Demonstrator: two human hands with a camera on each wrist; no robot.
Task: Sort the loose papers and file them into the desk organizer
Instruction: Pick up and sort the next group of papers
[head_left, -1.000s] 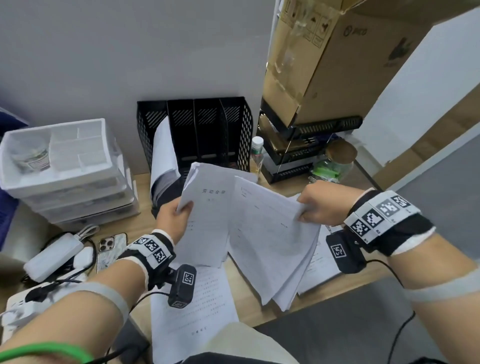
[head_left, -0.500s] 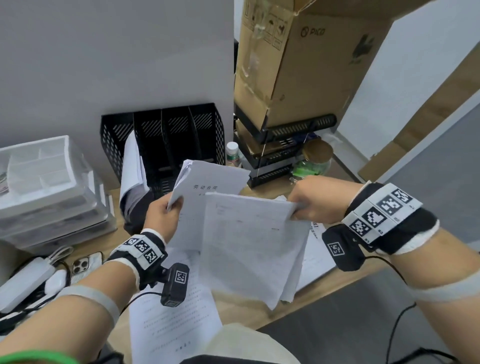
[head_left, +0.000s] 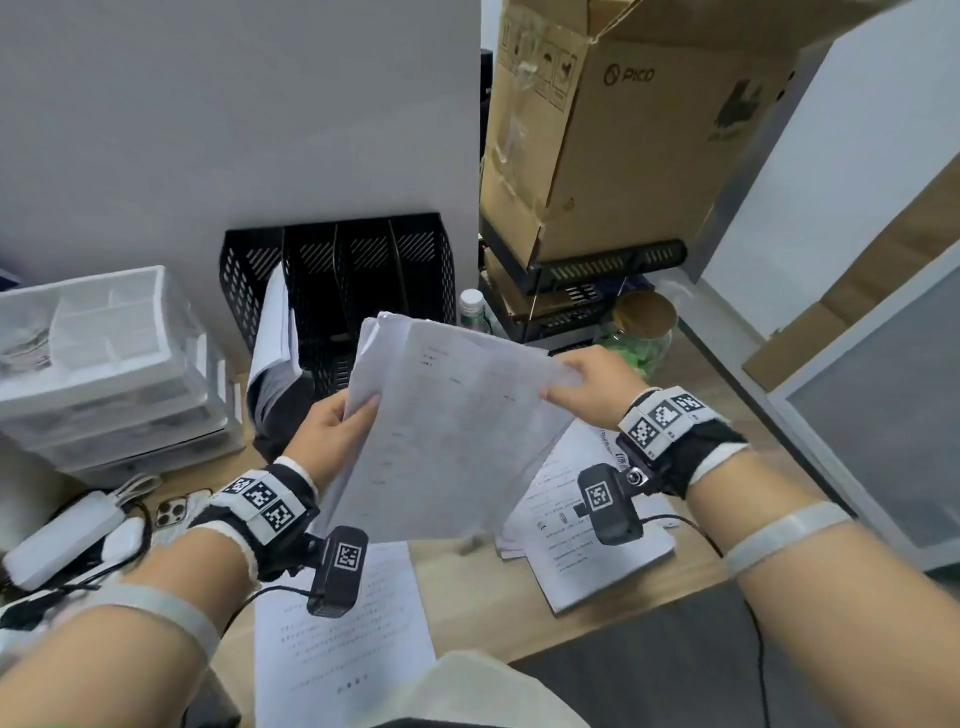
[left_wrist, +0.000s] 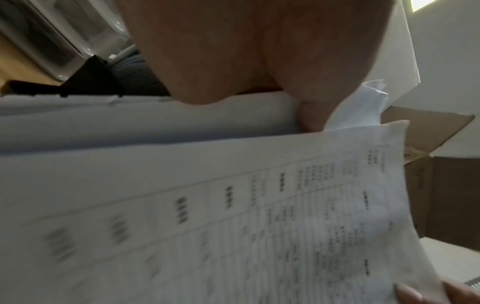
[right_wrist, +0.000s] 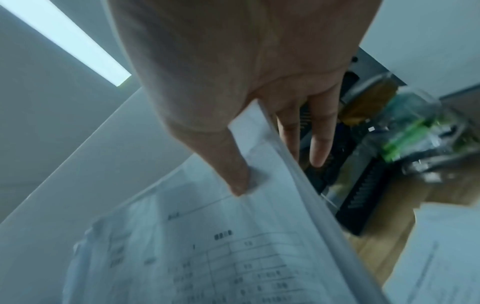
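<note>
While both hands pinch it, paper stack (head_left: 447, 431) — white, faintly printed, curling.

Thin matt white paper stack (head_left: 457, 426), printed, slightly crumpled at the corners. Black perforated metal desk organizer (head_left: 340, 280) at 12 o'clock. Frosted, semi-glossy plastic drawers (head_left: 104, 364) at 9. Raw brown cardboard box (head_left: 623, 130) at 1. Matt light wood-grain desk (head_left: 467, 582) underneath.

Print on the stack of papers (head_left: 457, 415) is too blurry to read in any view. It covers most of the left hand (head_left: 332, 431) fingers, plus the lower slots of the black organizer (head_left: 337, 260) behind it.
</note>
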